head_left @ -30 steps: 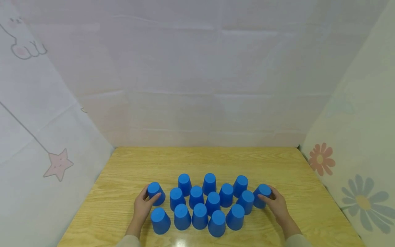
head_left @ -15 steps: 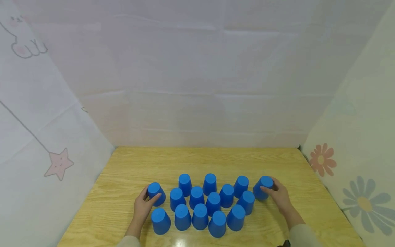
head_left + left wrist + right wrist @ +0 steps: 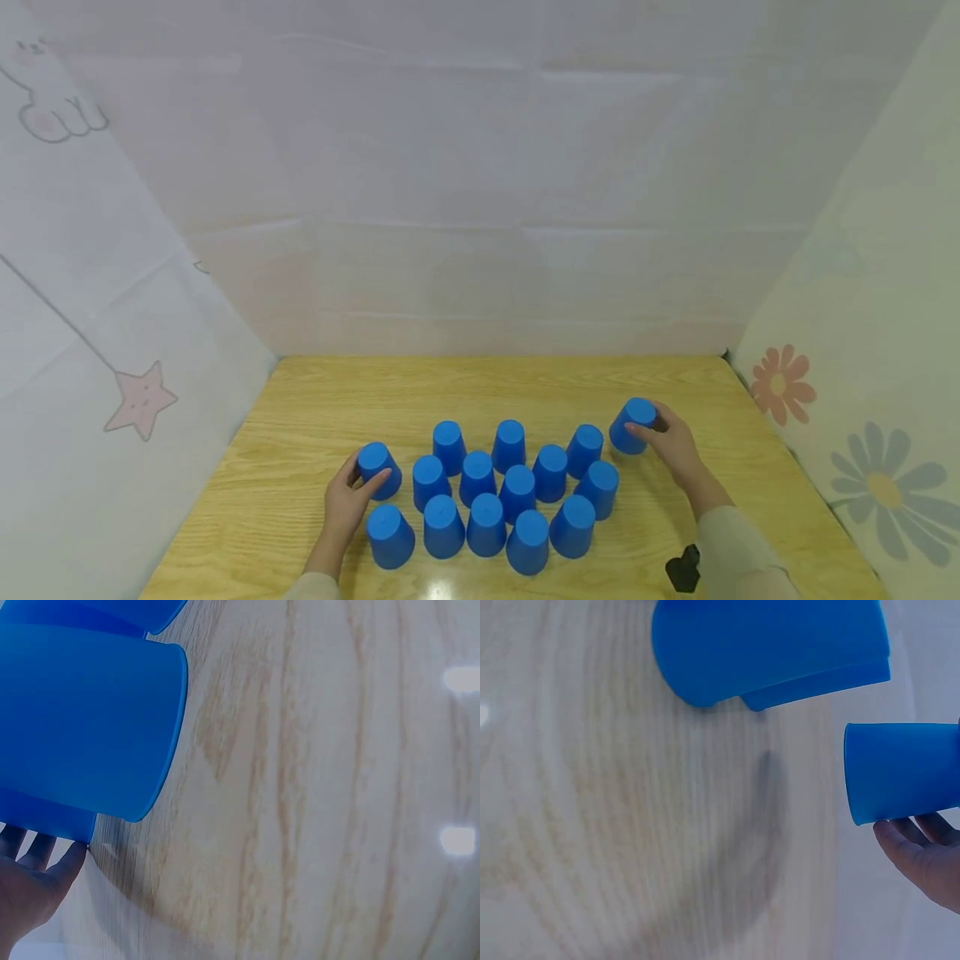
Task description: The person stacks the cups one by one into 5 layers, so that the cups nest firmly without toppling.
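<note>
Several blue plastic cups stand upside down on the wooden table. At the left end, my left hand [image 3: 345, 504] grips an upturned blue cup [image 3: 384, 475], thumb on its near side. In the left wrist view, a nearer cup [image 3: 82, 720] partly hides this held cup [image 3: 52, 821], with fingertips at its rim. My right hand [image 3: 675, 450] holds another upturned cup [image 3: 630, 429] behind the right end of the group, thumb across its front. In the right wrist view, that cup [image 3: 900, 772] appears against the pale backdrop, fingers [image 3: 907, 847] along its side.
The other cups form loose rows between my hands, including a front cup [image 3: 527, 546] and a back cup [image 3: 510, 446]. A small black object [image 3: 684, 568] shows beside my right sleeve. Pale patterned sheets [image 3: 480, 208] enclose the wooden table [image 3: 360, 383].
My right hand has carried its cup away from me, toward the back of the table, apart from the group. My left hand and its cup stay in place.
</note>
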Demonstrator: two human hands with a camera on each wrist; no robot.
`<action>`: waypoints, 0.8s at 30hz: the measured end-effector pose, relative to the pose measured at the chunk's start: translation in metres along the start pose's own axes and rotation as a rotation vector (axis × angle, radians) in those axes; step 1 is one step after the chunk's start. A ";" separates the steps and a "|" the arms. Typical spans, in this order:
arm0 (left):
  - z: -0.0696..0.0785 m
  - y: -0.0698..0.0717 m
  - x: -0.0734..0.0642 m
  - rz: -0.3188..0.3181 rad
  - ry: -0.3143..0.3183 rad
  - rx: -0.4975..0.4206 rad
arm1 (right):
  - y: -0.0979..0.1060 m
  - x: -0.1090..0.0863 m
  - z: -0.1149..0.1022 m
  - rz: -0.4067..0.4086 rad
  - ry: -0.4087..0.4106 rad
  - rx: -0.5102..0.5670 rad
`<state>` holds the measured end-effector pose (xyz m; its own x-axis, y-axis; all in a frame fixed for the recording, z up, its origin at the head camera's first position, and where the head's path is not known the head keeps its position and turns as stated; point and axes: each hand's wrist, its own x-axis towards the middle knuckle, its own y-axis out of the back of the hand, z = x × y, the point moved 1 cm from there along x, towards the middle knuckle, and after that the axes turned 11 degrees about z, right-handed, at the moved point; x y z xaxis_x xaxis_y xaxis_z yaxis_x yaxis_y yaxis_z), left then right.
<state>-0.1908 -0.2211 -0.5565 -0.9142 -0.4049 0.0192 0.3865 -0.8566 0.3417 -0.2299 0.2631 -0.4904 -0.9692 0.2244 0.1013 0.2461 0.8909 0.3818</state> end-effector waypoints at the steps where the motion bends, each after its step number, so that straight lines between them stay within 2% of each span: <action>1: 0.000 0.000 0.000 0.002 0.003 -0.001 | 0.000 0.002 -0.002 -0.003 0.001 0.003; 11: 0.002 -0.001 0.001 -0.003 0.017 0.006 | -0.006 0.020 -0.021 -0.031 -0.036 0.013; 24: 0.002 -0.001 0.001 0.001 0.025 0.026 | -0.031 0.033 -0.049 -0.053 -0.045 0.062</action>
<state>-0.1927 -0.2197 -0.5547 -0.9102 -0.4141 -0.0036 0.3843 -0.8477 0.3657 -0.2695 0.2233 -0.4544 -0.9805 0.1921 0.0407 0.1947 0.9244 0.3280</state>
